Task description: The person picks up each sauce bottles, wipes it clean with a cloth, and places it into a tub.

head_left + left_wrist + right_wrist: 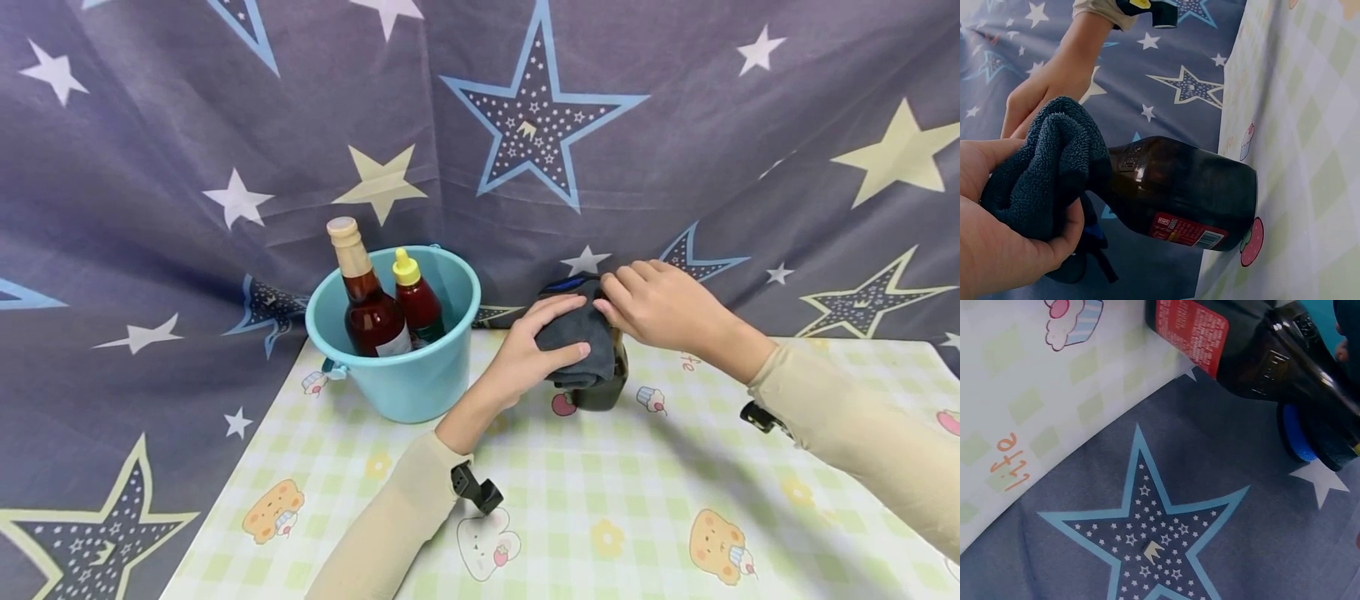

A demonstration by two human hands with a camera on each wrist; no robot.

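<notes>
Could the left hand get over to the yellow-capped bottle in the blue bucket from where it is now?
Probably yes. The yellow-capped bottle stands upright in the open bucket, just beside the left hand, nothing between. But that hand grips the dark cloth, so it isn't free.

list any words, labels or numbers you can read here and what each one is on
"life" in orange letters, on the checked tablecloth near its back edge, seen in the right wrist view.
Red label on the dark bottle: white print and a barcode, too small and blurred to read.
Embossed marks on the dark bottle's shoulder: not legible.
Labels on the two bottles in the blue bucket: not readable.
</notes>
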